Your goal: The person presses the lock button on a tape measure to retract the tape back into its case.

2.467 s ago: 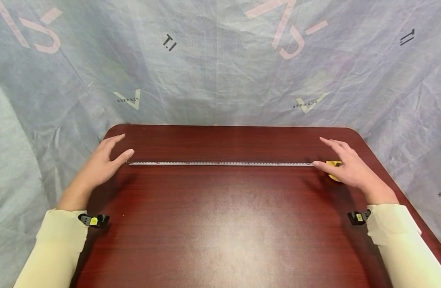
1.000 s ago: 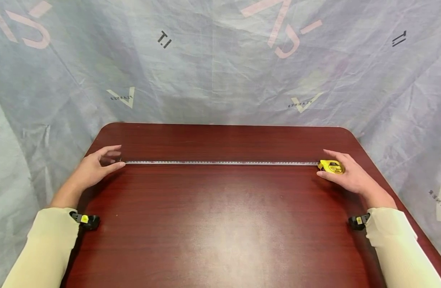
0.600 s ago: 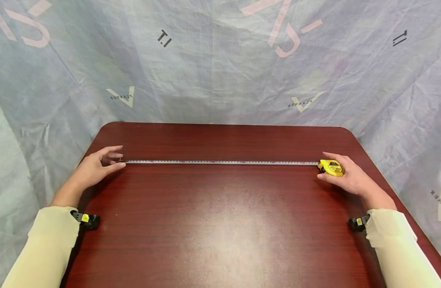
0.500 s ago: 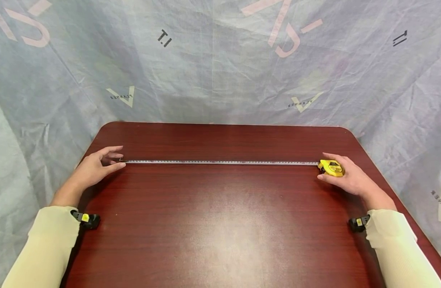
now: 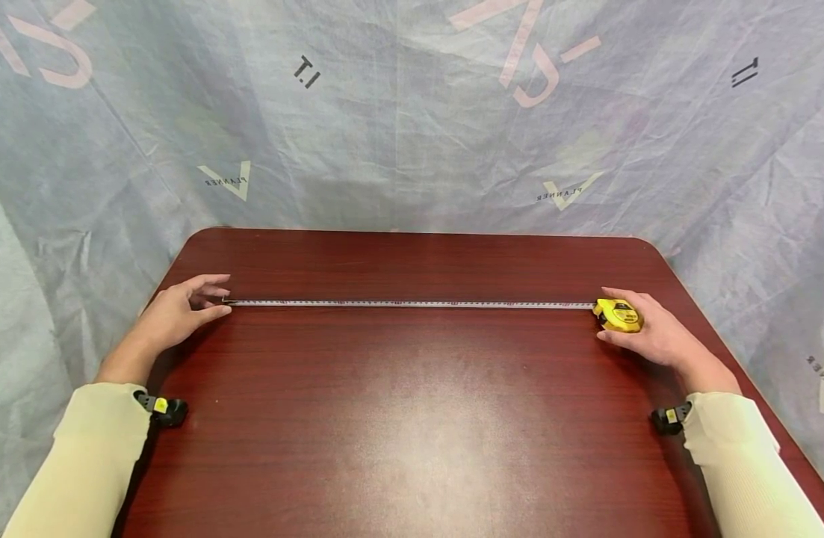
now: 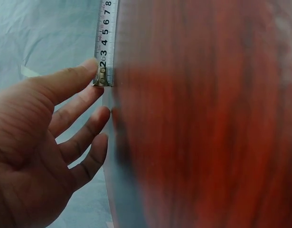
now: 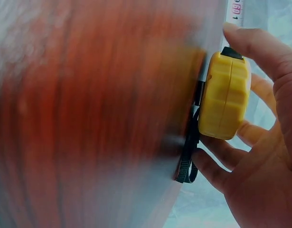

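A tape measure is drawn out across the table, its white blade (image 5: 398, 303) nearly straight from left to right. Around the yellow case (image 5: 617, 315) my right hand (image 5: 663, 332) curls, thumb on the near side and fingers on the far side; the right wrist view has fingers partly hidden behind the case (image 7: 225, 95). My left hand (image 5: 166, 321) is at the blade's free end. In the left wrist view its thumb tip meets the blade's edge beside the metal hook (image 6: 102, 76), with bent fingers just past it; whether they pinch it is unclear.
A dark red wooden table (image 5: 385, 388) with rounded far corners lies under both hands. Grey printed sheeting (image 5: 412, 127) hangs behind and at the sides. A black strap (image 7: 186, 161) hangs by the case. Each wrist wears a black camera (image 5: 172, 412).
Both hands have come down from wide open above the tape measure to its two ends. Lately the right hand has shifted slightly nearer, the case tipping with it; the left thumb has drawn back a little.
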Available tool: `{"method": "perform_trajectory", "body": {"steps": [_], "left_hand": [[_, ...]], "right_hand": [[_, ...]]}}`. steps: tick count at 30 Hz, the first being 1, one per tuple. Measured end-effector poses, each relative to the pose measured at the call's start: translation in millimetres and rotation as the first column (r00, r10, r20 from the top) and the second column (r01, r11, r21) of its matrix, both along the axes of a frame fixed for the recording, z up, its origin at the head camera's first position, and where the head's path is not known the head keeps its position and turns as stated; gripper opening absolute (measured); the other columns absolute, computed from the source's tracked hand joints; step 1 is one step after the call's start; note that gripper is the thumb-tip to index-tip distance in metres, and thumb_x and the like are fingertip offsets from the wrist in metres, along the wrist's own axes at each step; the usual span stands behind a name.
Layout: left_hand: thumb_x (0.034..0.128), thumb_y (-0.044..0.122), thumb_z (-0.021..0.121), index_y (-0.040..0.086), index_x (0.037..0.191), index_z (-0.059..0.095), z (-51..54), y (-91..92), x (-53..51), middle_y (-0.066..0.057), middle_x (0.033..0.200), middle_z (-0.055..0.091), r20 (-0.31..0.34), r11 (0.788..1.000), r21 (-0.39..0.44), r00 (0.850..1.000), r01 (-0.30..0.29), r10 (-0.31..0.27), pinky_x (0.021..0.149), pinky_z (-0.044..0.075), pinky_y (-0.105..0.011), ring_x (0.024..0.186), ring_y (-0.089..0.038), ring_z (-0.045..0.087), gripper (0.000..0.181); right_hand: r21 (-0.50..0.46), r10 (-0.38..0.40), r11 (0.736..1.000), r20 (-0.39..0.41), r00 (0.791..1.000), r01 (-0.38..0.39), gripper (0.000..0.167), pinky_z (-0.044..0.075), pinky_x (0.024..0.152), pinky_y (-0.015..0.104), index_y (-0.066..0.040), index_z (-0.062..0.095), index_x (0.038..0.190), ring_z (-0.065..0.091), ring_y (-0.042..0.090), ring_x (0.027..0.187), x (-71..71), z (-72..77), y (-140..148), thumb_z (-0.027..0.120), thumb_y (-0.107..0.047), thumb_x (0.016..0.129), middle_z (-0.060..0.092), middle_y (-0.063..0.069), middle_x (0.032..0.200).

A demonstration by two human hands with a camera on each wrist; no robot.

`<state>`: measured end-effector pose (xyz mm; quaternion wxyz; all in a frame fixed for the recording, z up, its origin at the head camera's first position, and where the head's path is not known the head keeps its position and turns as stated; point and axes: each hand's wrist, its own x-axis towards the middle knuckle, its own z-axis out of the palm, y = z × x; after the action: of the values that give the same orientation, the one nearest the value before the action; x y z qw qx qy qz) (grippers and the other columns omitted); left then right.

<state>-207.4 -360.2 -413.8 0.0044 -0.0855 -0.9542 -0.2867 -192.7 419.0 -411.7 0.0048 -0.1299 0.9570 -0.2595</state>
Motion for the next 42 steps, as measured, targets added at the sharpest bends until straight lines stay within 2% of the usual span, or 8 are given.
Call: {"method": "perform_trajectory", "body": {"steps": [11, 19, 23, 27, 34, 42], "left_hand": [[0.0971, 0.021, 0.076, 0.007, 0.150, 0.050, -0.4, 1.2, -5.4, -0.020, 0.126, 0.069, 0.006, 1.000, -0.011, 1.000, -0.014, 0.014, 0.092, 0.045, -0.059, 0.112, -0.043, 0.061, 0.061], [0.0959, 0.019, 0.077, 0.008, 0.144, 0.057, -2.9, 0.2, -6.7, -0.016, 0.118, 0.072, -0.025, 0.999, -0.034, 1.000, -0.015, 0.014, 0.086, 0.047, -0.052, 0.104, -0.038, 0.065, 0.053], [0.0952, 0.017, 0.077, 0.009, 0.140, 0.061, -3.1, -0.6, -6.8, -0.013, 0.113, 0.074, -0.042, 0.999, -0.049, 0.999, -0.018, 0.016, 0.083, 0.046, -0.047, 0.100, -0.035, 0.066, 0.048], [0.0954, 0.017, 0.077, 0.010, 0.137, 0.064, -2.8, -0.7, -5.8, -0.013, 0.110, 0.075, -0.046, 0.998, -0.055, 0.999, -0.022, 0.019, 0.084, 0.046, -0.050, 0.100, -0.036, 0.067, 0.044], [0.0966, 0.015, 0.075, 0.011, 0.136, 0.065, -1.7, -1.2, -3.6, -0.013, 0.110, 0.075, -0.055, 0.998, -0.059, 0.998, -0.013, 0.010, 0.091, 0.044, -0.057, 0.104, -0.038, 0.067, 0.041], [0.0967, 0.013, 0.075, 0.010, 0.131, 0.067, -2.1, -1.4, -4.0, -0.014, 0.106, 0.075, -0.112, 0.998, -0.056, 0.994, -0.002, -0.004, 0.093, 0.042, -0.059, 0.104, -0.040, 0.068, 0.036]], "right_hand": [[0.012, 0.042, 0.999, -0.053, 0.998, -0.042, 0.080, 0.038, 0.090, 0.063, -0.002, 0.044, 0.152, 0.047, 0.044, 0.115, 0.6, 0.1, -0.4, 0.086, -0.010, 0.084, 0.048, 0.030, 0.133], [0.038, 0.066, 0.997, -0.102, 0.993, -0.062, 0.076, 0.037, 0.088, 0.048, -0.002, 0.047, 0.150, 0.048, 0.040, 0.112, -0.2, -2.1, 0.6, 0.085, -0.009, 0.085, 0.052, 0.026, 0.129], [0.034, 0.065, 0.998, -0.104, 0.992, -0.062, 0.075, 0.038, 0.089, 0.054, -0.002, 0.047, 0.150, 0.048, 0.041, 0.113, -0.4, -2.7, 0.3, 0.085, -0.008, 0.085, 0.052, 0.027, 0.129], [0.027, 0.060, 0.998, -0.095, 0.994, -0.058, 0.075, 0.038, 0.089, 0.060, -0.002, 0.048, 0.150, 0.048, 0.043, 0.114, 0.1, -2.1, -0.8, 0.085, -0.008, 0.085, 0.051, 0.027, 0.129], [0.025, 0.049, 0.999, -0.082, 0.995, -0.047, 0.075, 0.038, 0.089, 0.060, -0.003, 0.048, 0.150, 0.048, 0.042, 0.113, 0.3, -1.5, -1.4, 0.086, -0.009, 0.085, 0.051, 0.027, 0.129], [0.049, 0.045, 0.998, -0.052, 0.998, -0.042, 0.074, 0.039, 0.089, 0.060, -0.005, 0.048, 0.150, 0.049, 0.042, 0.111, 1.0, 1.6, -0.2, 0.085, -0.012, 0.086, 0.051, 0.027, 0.129]]}}
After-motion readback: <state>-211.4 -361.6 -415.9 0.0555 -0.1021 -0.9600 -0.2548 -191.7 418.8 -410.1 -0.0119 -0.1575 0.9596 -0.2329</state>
